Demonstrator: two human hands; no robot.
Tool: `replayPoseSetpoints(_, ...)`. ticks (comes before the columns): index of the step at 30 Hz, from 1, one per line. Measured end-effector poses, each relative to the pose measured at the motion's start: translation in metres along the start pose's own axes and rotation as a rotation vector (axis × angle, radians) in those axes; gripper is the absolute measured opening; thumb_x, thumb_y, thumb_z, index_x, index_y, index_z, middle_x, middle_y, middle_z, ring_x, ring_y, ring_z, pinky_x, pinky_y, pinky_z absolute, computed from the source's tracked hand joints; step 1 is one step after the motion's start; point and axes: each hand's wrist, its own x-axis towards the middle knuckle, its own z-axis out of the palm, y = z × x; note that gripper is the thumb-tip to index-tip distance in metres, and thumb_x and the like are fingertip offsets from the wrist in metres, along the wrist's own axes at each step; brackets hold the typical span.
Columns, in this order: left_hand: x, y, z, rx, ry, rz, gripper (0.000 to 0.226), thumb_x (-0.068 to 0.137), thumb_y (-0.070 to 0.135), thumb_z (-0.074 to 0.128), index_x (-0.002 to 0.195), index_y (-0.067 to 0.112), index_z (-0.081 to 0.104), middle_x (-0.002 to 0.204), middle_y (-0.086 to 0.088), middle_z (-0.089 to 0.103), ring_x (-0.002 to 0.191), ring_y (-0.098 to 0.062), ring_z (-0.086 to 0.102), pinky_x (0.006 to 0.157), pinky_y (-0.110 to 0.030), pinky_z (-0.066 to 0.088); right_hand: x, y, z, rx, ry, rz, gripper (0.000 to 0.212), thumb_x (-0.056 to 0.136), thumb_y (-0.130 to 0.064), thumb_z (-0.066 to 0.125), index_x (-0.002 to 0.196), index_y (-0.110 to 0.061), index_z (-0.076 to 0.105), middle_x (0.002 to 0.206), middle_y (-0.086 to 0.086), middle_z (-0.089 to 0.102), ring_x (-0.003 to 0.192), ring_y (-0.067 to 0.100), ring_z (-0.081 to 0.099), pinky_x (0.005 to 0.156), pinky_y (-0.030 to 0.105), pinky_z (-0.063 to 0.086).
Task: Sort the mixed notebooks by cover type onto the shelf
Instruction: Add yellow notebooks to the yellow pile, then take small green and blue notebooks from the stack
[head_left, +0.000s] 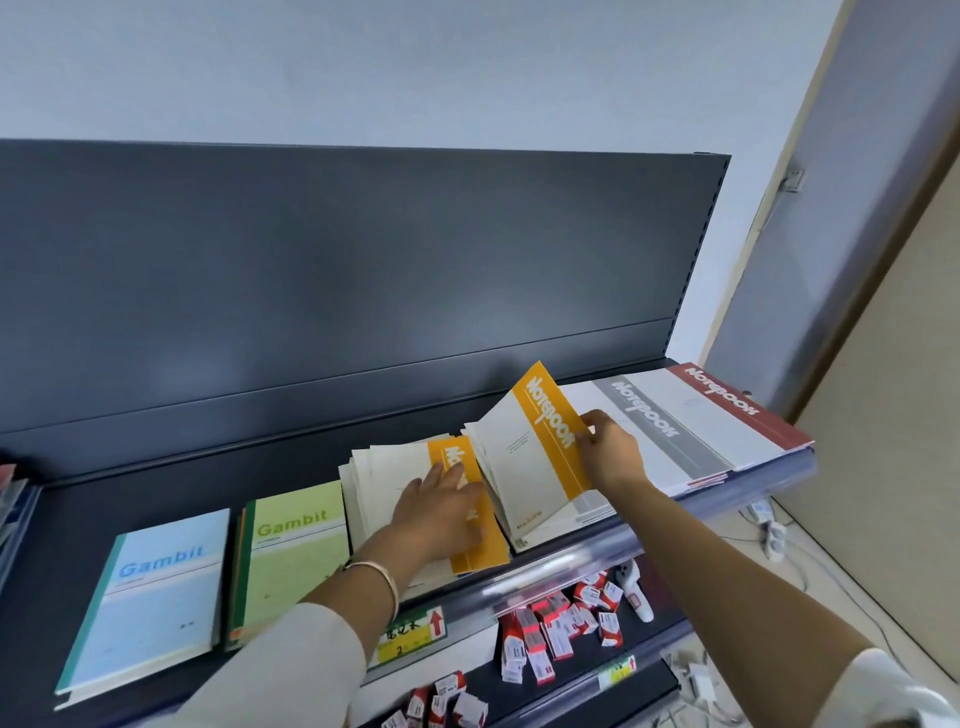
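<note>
shelf: a dark grey, flat metal shelf (156, 499) with a smooth matte back panel is being used to carry the notebooks in one row.
left hand: the left hand (441, 514) is being laid flat, fingers straight and slightly spread, on a fanned stack of white paper notebooks with glossy orange bands (379, 483); nothing is being gripped by it.
right hand: the right hand (613, 452) is being clamped, thumb against fingers, on the orange edge of a thin rectangular orange-banded notebook (530, 457).
lifted notebook: it is being held tilted up off the shelf, just right of the fanned stack, with its lower edge down among more loose white covers.
right end: a flat stack of grey-banded white notebooks (649, 431) is being overlapped by a dark red-banded white notebook (727, 400) at the shelf's corner.
left end: a pale green soft-cover notebook (296, 551) and a pale blue soft-cover notebook (156, 597), both printed "gambit", are being kept flat, side by side.
wrist: a thin pale bangle (384, 582) is being worn on the left wrist.
lower shelf: small red and white cardboard boxes (550, 629) are being kept in a loose heap.
</note>
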Motion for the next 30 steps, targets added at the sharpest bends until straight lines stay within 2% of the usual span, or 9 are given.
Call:
replayPoseSetpoints(3, 0.006, 0.006, 0.006, 0.042, -0.064, -0.069, 0.062, 0.093, 0.047, 0.043, 0.148, 0.032, 0.018, 0.159, 0.000, 0.007, 0.145, -0.026, 0.009, 0.114, -0.048, 0.017, 0.015, 0.009, -0.003, 0.020, -0.026, -0.006, 0.031, 0.102, -0.020, 0.038, 0.131, -0.013, 0.046, 0.124, 0.015, 0.060, 0.103, 0.033, 0.062, 0.091, 0.045, 0.052)
replayPoseSetpoints(6, 0.008, 0.007, 0.007, 0.050, -0.052, -0.119, 0.062, 0.093, 0.049, 0.042, 0.148, 0.032, 0.018, 0.159, 0.002, 0.009, 0.145, -0.024, 0.012, 0.112, -0.047, 0.021, 0.027, 0.020, -0.003, -0.078, -0.080, -0.034, 0.031, 0.102, -0.020, 0.037, 0.130, -0.011, 0.047, 0.124, 0.015, 0.060, 0.104, 0.033, 0.061, 0.090, 0.043, 0.050)
replayPoseSetpoints(11, 0.006, 0.013, 0.002, 0.032, -0.060, -0.157, 0.063, 0.091, 0.048, 0.047, 0.146, 0.030, 0.023, 0.157, 0.000, 0.016, 0.142, -0.024, 0.019, 0.111, -0.045, 0.028, 0.033, 0.036, 0.001, -0.419, -0.156, -0.099, 0.032, 0.097, -0.012, 0.040, 0.128, -0.009, 0.046, 0.122, 0.015, 0.058, 0.108, 0.033, 0.058, 0.086, 0.039, 0.048)
replayPoseSetpoints(13, 0.007, 0.016, -0.001, 0.034, -0.052, -0.177, 0.062, 0.090, 0.046, 0.051, 0.144, 0.028, 0.028, 0.152, -0.001, 0.026, 0.136, -0.025, 0.029, 0.106, -0.044, 0.034, 0.030, 0.034, 0.004, -0.637, -0.170, -0.196, 0.036, 0.095, -0.014, 0.044, 0.131, -0.011, 0.043, 0.131, 0.012, 0.048, 0.118, 0.032, 0.050, 0.090, 0.039, 0.046)
replayPoseSetpoints(15, 0.008, 0.020, -0.002, 0.041, -0.043, -0.200, 0.060, 0.089, 0.045, 0.054, 0.143, 0.027, 0.032, 0.145, -0.001, 0.034, 0.131, -0.025, 0.034, 0.102, -0.043, 0.037, 0.028, 0.029, 0.009, -0.751, -0.176, -0.345, 0.040, 0.094, -0.016, 0.046, 0.135, -0.013, 0.043, 0.141, 0.010, 0.038, 0.126, 0.031, 0.041, 0.096, 0.040, 0.042)
replayPoseSetpoints(18, 0.011, 0.026, -0.001, 0.035, -0.038, -0.240, 0.060, 0.089, 0.042, 0.056, 0.143, 0.027, 0.032, 0.143, -0.001, 0.035, 0.129, -0.024, 0.035, 0.102, -0.042, 0.039, 0.024, 0.024, 0.027, -0.774, -0.351, -0.607, 0.044, 0.098, -0.025, 0.042, 0.141, -0.016, 0.039, 0.148, 0.009, 0.033, 0.132, 0.031, 0.036, 0.104, 0.043, 0.036)
replayPoseSetpoints(21, 0.011, 0.027, 0.001, 0.013, -0.032, -0.277, 0.059, 0.090, 0.040, 0.055, 0.143, 0.027, 0.032, 0.145, 0.000, 0.035, 0.130, -0.023, 0.036, 0.101, -0.041, 0.041, 0.019, 0.024, 0.040, -0.807, -0.485, -0.677, 0.045, 0.100, -0.030, 0.037, 0.143, -0.016, 0.034, 0.150, 0.009, 0.033, 0.134, 0.031, 0.034, 0.107, 0.045, 0.034)
replayPoseSetpoints(26, 0.008, 0.029, 0.003, 0.003, -0.017, -0.305, 0.054, 0.091, 0.038, 0.054, 0.141, 0.027, 0.034, 0.144, 0.000, 0.037, 0.128, -0.024, 0.039, 0.100, -0.042, 0.042, 0.023, 0.029, 0.038, -0.802, -0.471, -0.717, 0.044, 0.100, -0.030, 0.036, 0.142, -0.016, 0.035, 0.147, 0.008, 0.037, 0.132, 0.030, 0.038, 0.106, 0.044, 0.037)
replayPoseSetpoints(30, -0.009, 0.021, -0.004, 0.017, 0.127, -0.316, 0.048, 0.094, 0.038, 0.050, 0.139, 0.027, 0.039, 0.141, 0.000, 0.043, 0.125, -0.024, 0.044, 0.098, -0.040, 0.041, 0.015, 0.013, 0.039, -0.743, -0.444, -0.768, 0.044, 0.099, -0.030, 0.040, 0.141, -0.017, 0.039, 0.143, 0.008, 0.041, 0.128, 0.029, 0.043, 0.104, 0.043, 0.039)
